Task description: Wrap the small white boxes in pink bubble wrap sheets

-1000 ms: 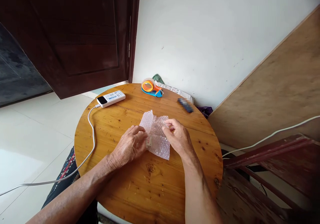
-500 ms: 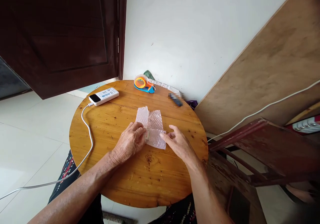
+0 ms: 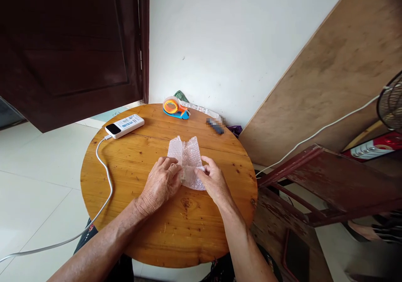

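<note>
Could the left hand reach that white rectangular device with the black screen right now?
Probably yes. Just brown wooden tabletop lies between the left hand and the device, though that hand's fingers are at the clear bubble wrap.

The bench (image 3: pixel 169 240) lies open at its near middle; the tape dispenser (image 3: pixel 176 108) and power bank (image 3: pixel 124 126) obstruct the far left.

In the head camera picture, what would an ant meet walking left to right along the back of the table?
White gadget with a black screen → orange-and-blue tape dispenser → dark, blurred-out thing → purple thing.
</note>
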Available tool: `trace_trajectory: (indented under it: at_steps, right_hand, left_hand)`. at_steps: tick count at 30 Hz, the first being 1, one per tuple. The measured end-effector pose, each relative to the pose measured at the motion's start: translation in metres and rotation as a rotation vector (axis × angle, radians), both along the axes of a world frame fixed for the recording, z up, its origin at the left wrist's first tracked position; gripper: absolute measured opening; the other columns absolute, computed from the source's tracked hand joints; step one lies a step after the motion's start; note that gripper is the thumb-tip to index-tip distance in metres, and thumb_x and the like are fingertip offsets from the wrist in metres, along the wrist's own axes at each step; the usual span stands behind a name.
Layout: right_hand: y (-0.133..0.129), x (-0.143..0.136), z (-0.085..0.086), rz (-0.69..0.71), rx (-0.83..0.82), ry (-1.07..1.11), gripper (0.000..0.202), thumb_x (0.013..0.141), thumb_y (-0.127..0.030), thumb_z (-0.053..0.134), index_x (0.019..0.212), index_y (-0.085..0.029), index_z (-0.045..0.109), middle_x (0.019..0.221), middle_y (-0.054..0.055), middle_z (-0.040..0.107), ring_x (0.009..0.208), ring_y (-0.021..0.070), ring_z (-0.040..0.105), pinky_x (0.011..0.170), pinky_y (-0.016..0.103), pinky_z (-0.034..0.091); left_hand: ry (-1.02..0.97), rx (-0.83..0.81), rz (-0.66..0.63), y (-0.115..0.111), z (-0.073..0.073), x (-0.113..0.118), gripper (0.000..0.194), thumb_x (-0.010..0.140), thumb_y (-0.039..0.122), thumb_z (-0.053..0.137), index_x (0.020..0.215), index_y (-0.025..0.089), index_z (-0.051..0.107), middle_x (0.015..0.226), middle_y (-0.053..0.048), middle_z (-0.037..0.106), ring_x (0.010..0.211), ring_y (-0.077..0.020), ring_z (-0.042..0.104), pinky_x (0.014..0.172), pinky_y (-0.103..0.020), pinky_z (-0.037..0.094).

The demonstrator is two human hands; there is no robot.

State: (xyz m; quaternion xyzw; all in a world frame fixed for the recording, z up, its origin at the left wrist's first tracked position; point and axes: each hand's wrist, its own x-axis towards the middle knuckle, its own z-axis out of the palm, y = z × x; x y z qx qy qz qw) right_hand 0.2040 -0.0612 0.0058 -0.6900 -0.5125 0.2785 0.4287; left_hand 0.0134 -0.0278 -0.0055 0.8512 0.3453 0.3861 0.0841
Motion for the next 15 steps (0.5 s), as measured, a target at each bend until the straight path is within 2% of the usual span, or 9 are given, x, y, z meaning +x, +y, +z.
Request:
trace_trajectory:
  at_steps: [5,11,15]
  right_hand:
    - [0.002,-0.008,0.005,-0.01,0.051,0.057,0.051,0.073,-0.034,0.06,0.12,-0.014,0.061,0.059,-0.009,0.045,0.053,0.0116,0.039,0.053,0.025,0.034]
    - [0.006,-0.021,0.015,0.009,0.018,0.192,0.053,0.071,-0.036,0.064,0.119,-0.014,0.061,0.061,-0.008,0.051,0.053,0.0115,0.043,0.052,0.024,0.037]
    - [0.01,-0.031,0.018,0.035,0.005,0.21,0.056,0.07,-0.038,0.066,0.119,-0.012,0.062,0.061,-0.008,0.052,0.054,0.0115,0.044,0.053,0.025,0.037]
  left_hand:
    - [0.001,-0.005,-0.029,0.0,-0.001,0.0,0.033,0.084,0.005,0.055,0.111,0.019,0.068,0.11,-0.01,0.068,0.096,-0.0248,0.056,0.085,-0.039,0.054]
    - [-0.01,-0.043,-0.072,0.001,-0.001,0.001,0.025,0.086,0.008,0.055,0.101,0.02,0.071,0.108,-0.009,0.068,0.097,-0.0241,0.057,0.086,-0.037,0.054]
    - [-0.036,-0.118,-0.075,0.001,-0.001,0.003,0.043,0.084,0.005,0.052,0.125,0.015,0.06,0.107,-0.01,0.069,0.1,-0.0246,0.057,0.09,-0.039,0.053]
